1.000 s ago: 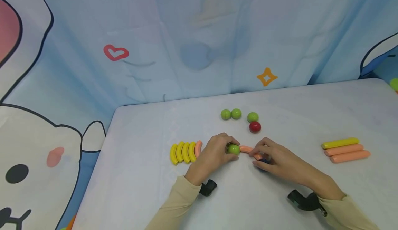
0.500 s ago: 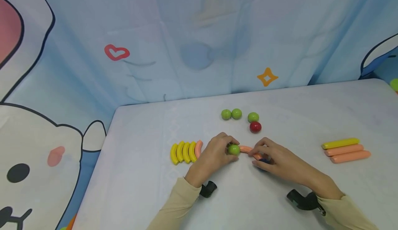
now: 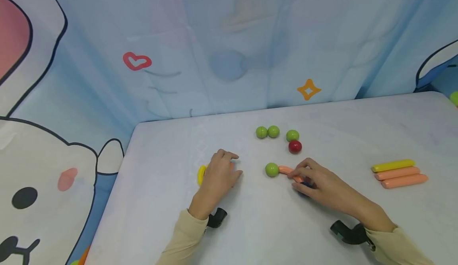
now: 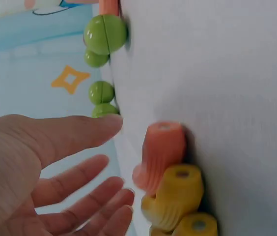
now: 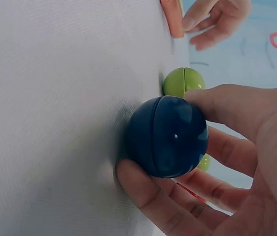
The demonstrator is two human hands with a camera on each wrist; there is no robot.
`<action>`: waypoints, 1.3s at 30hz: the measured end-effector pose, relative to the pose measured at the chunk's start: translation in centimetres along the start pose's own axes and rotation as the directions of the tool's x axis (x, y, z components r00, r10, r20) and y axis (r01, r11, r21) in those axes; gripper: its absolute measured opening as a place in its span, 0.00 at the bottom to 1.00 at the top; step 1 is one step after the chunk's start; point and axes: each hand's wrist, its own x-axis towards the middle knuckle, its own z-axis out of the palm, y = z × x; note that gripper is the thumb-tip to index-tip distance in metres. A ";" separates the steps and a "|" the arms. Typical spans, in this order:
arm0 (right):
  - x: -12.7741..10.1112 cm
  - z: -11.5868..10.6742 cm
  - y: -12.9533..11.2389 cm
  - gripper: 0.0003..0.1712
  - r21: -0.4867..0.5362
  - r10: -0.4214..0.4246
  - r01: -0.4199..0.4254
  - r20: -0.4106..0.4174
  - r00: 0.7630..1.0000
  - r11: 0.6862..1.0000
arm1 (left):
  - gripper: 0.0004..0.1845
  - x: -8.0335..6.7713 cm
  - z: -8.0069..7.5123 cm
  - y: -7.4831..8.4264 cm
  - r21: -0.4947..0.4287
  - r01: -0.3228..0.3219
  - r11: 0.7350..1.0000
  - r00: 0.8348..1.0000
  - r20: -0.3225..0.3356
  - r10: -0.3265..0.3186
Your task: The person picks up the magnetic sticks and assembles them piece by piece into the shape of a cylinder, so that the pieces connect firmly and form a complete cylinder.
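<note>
Maybe the dark blue round plastic ball [image 5: 167, 136], pinched by the right hand [image 3: 322, 185] beside the green ball [image 3: 272, 170], could have slipped and rolled, while the open left hand [image 3: 218, 175] held nothing.

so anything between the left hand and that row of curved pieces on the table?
Nothing visible. The left hand hovers open right over the curved pieces, fingers spread, with only bare air between in the left wrist view. The green ball sits off to its right, clear of the path.
</note>
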 end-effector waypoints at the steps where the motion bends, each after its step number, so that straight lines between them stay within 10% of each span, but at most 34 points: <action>1: -0.1 0.0 0.0 0.12 -0.003 0.003 -0.003 -0.004 1.000 1.000 | 0.20 -0.1 -0.2 -0.2 -0.001 0.010 1.000 1.000 -0.007 -0.010; 10: -0.3 0.0 0.2 0.12 -0.011 0.013 -0.013 -0.023 1.000 1.000 | 0.20 -0.6 -0.3 -0.2 -0.093 0.047 0.995 0.995 0.092 -0.038; 26: -0.2 0.0 0.2 0.12 0.009 0.037 -0.037 -0.010 0.999 0.999 | 0.08 -0.8 1.2 0.9 -0.062 -0.074 0.995 0.995 0.062 0.078; 39: -0.2 -0.1 0.3 0.12 0.018 0.030 -0.029 -0.010 1.000 0.999 | 0.10 -0.2 2.7 2.2 -0.155 -0.036 0.987 0.996 0.073 0.048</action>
